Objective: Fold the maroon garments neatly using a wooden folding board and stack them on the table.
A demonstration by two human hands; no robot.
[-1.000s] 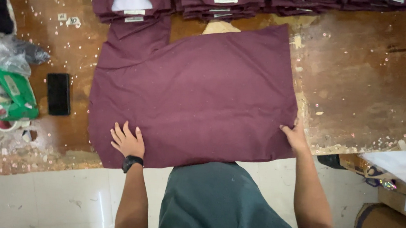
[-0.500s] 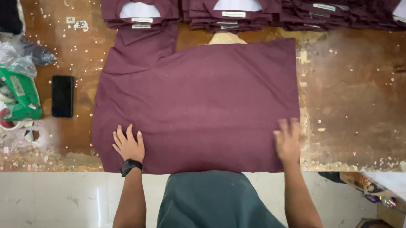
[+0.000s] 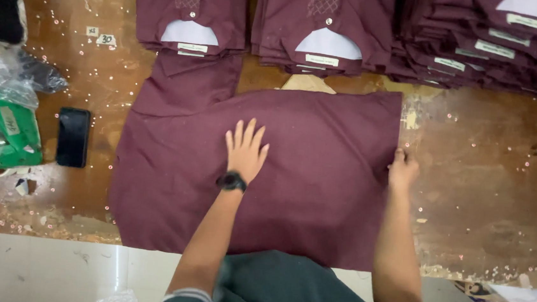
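Maroon shirt (image 3: pixel 316 193) lies spread face down on the worn wooden table (image 3: pixel 489 187), its lower hem reaching the near edge in front of me and one sleeve (image 3: pixel 187 87) angled up toward the stacks of folded shirts (image 3: pixel 329 28) at the far side. My left hand (image 3: pixel 246 149) is open, palm flat and fingers spread, pressing the middle of the cloth. My right hand (image 3: pixel 401 171) sits at the right edge of the shirt with the fingers curled onto the fabric there; I judge it is pinching that edge, though the thumb side is hidden from me.

To do this step well, I think the flat hand should act as the anchor and mark the fold line, so the cloth under it cannot creep while the right side is handled. The edge in my right hand wants to be kept taut and parallel to the side seam, otherwise a slanted crease would show. Wrinkles look faint, so light smoothing outward from the palm should be enough.

Off to the left a black phone (image 3: pixel 73 137) and a green tape dispenser (image 3: pixel 1 133) lie well apart from the shirt, out of the way.
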